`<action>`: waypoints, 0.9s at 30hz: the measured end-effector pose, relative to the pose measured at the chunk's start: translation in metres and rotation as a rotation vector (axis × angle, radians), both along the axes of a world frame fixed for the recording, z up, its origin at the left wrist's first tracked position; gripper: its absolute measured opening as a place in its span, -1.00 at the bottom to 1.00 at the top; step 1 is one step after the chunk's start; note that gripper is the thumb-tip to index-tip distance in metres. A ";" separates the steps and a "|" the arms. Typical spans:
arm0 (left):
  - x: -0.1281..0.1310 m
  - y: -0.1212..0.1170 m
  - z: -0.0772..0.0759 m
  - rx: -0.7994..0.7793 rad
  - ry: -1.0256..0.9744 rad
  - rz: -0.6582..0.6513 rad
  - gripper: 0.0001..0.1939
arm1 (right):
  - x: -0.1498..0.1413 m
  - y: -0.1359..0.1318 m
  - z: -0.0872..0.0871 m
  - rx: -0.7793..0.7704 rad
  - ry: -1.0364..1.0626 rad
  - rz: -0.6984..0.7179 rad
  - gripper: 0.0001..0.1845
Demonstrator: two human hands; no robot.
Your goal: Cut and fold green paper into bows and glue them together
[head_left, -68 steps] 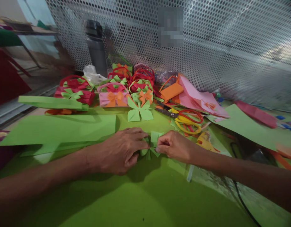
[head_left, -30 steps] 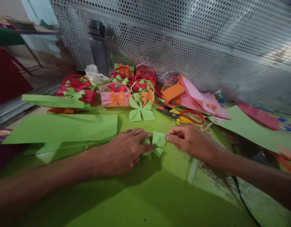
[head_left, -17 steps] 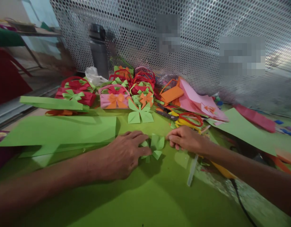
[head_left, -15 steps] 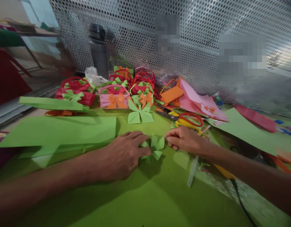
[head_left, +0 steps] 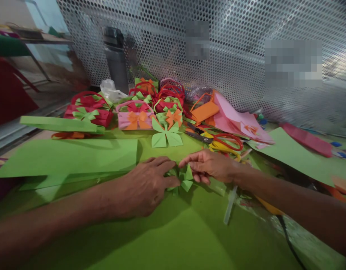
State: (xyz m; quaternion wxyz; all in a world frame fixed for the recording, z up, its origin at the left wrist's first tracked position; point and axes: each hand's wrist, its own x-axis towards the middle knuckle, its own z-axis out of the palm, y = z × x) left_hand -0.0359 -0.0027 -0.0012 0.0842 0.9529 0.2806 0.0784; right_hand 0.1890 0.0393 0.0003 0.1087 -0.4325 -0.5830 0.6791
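A small folded green paper bow [head_left: 186, 184] lies on the green tabletop between my hands. My left hand [head_left: 152, 183] is closed on its left side, fingers and thumb pressing it, and covers much of that half. From the right, my right hand [head_left: 210, 165] reaches over the bow's upper right flap, with its index finger and thumb closed about the paper. Just behind them stands another green paper bow [head_left: 167, 135], its flaps spread and touched by neither hand.
Small paper handbags [head_left: 135, 116] with bows stand at the back, before a perforated metal panel [head_left: 161, 33]. Scissors [head_left: 214, 140] lie right of centre, near a glue stick [head_left: 230, 206] and a black cord [head_left: 288, 238]. Green paper sheets [head_left: 71, 155] lie left; a dark bottle [head_left: 116, 62] stands behind.
My right hand has moved left, from beside the small bow onto its right flap, which now stands bent up between the fingers. My left hand has stayed in place.
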 end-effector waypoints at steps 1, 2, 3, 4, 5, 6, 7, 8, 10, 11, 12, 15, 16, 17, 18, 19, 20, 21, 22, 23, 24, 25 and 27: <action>0.000 0.000 0.000 -0.004 -0.006 -0.002 -0.72 | -0.001 0.003 0.000 -0.029 0.015 0.042 -0.62; 0.000 0.000 0.000 -0.008 -0.011 -0.004 -0.72 | -0.002 0.005 0.000 -0.055 0.030 0.082 -0.62; 0.000 0.000 0.000 -0.012 -0.013 -0.004 -0.73 | -0.003 0.007 0.001 -0.076 0.043 0.121 -0.63; 0.000 0.000 -0.001 -0.012 -0.015 -0.003 -0.73 | -0.004 0.009 0.002 -0.090 0.051 0.159 -0.64; 0.000 0.000 -0.001 -0.012 -0.018 -0.001 -0.72 | -0.005 0.010 0.003 -0.100 0.053 0.192 -0.66; 0.000 0.000 -0.001 -0.013 -0.017 -0.002 -0.70 | -0.005 0.011 0.005 -0.105 0.047 0.220 -0.69; 0.000 0.000 -0.001 -0.013 -0.016 -0.002 -0.68 | -0.006 0.012 0.006 -0.106 0.039 0.239 -0.72; -0.001 0.000 -0.002 -0.014 -0.016 -0.003 -0.66 | -0.007 0.013 0.007 -0.102 0.029 0.253 -0.76; 0.000 0.000 -0.001 -0.015 -0.016 -0.005 -0.65 | -0.008 0.016 0.008 -0.089 0.011 0.276 -0.81; 0.000 0.001 0.000 -0.016 -0.019 -0.006 -0.66 | -0.008 0.017 0.009 -0.082 0.006 0.290 -0.83; 0.000 0.001 0.000 -0.018 -0.019 -0.006 -0.68 | -0.009 0.018 0.009 -0.073 0.002 0.305 -0.84; 0.001 0.001 0.003 -0.033 -0.007 -0.002 -0.74 | -0.010 0.021 0.009 -0.048 -0.015 0.339 -0.88; 0.001 0.001 0.003 -0.038 -0.003 -0.002 -0.74 | -0.010 0.021 0.009 -0.042 -0.022 0.348 -0.89; 0.001 0.001 0.003 -0.041 -0.003 -0.003 -0.75 | -0.011 0.022 0.009 -0.035 -0.033 0.358 -0.89; 0.001 0.001 0.003 -0.043 -0.005 -0.006 -0.75 | -0.011 0.022 0.009 -0.028 -0.049 0.368 -0.90; 0.001 0.002 0.002 -0.044 -0.006 -0.008 -0.74 | -0.011 0.023 0.009 -0.016 -0.071 0.375 -0.90; 0.001 0.002 0.002 -0.043 -0.005 -0.009 -0.72 | -0.012 0.023 0.010 0.003 -0.099 0.381 -0.91; 0.000 0.002 0.001 -0.042 -0.001 -0.008 -0.70 | -0.012 0.024 0.011 0.029 -0.135 0.385 -0.93; 0.000 0.002 0.001 -0.043 0.005 -0.004 -0.68 | -0.013 0.024 0.012 0.058 -0.178 0.392 -0.94; 0.000 0.002 0.000 -0.046 0.012 -0.001 -0.66 | -0.013 0.024 0.014 0.086 -0.222 0.402 -0.94; 0.000 0.002 0.000 -0.052 0.021 0.000 -0.65 | -0.015 0.024 0.016 0.115 -0.268 0.416 -0.94; 0.000 0.002 0.000 -0.058 0.026 0.000 -0.65 | -0.016 0.025 0.018 0.145 -0.310 0.432 -0.94; 0.000 0.002 0.000 -0.059 0.030 -0.003 -0.65 | -0.019 0.025 0.022 0.211 -0.382 0.461 -0.92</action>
